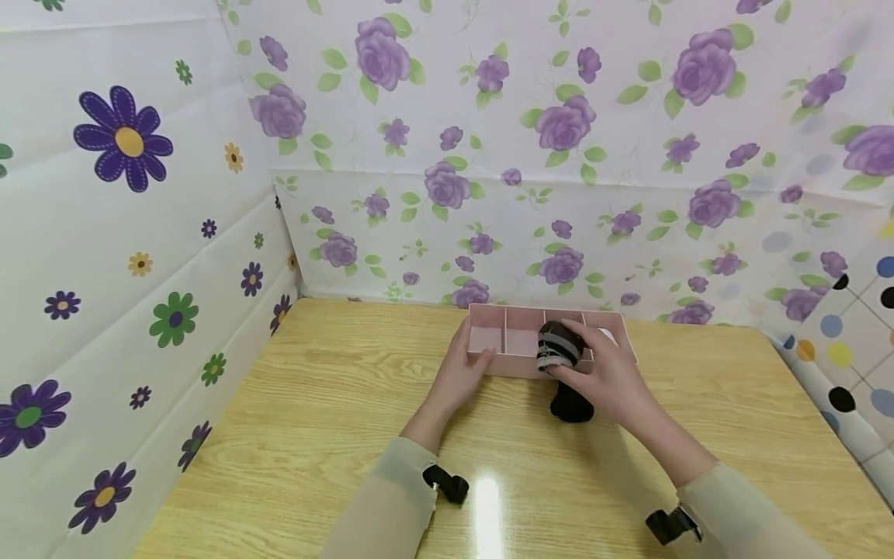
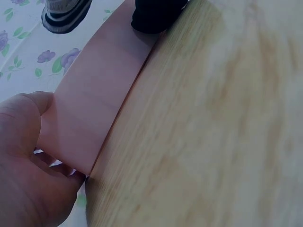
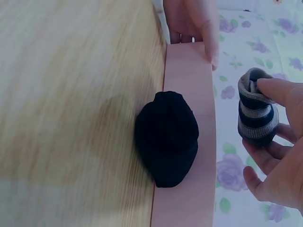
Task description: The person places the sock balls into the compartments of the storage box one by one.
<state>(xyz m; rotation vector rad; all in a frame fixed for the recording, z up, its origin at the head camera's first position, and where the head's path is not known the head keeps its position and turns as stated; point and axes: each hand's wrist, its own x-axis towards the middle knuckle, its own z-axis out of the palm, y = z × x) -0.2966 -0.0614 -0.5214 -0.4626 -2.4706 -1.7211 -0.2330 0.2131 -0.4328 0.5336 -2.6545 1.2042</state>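
Observation:
My left hand (image 1: 461, 369) grips the left end of a pink divided box (image 1: 517, 365), thumb over its front rim and fingers round the end wall. In my right hand (image 1: 609, 376) is a rolled sock (image 3: 257, 113) with black and grey stripes, pinched between thumb and fingers above the box's front edge. A black balled sock (image 1: 573, 404) lies on the table against the front of the box. Something white (image 1: 606, 335) shows in the rightmost compartment, partly covered by my right hand. The two compartments at the left hold nothing.
The box stands near the back edge of a wooden table (image 1: 335, 419), close to a wall sheet with purple roses (image 1: 447, 186). Another flowered sheet (image 1: 126, 326) runs along the left side, and a dotted one (image 1: 859, 334) hangs at the right.

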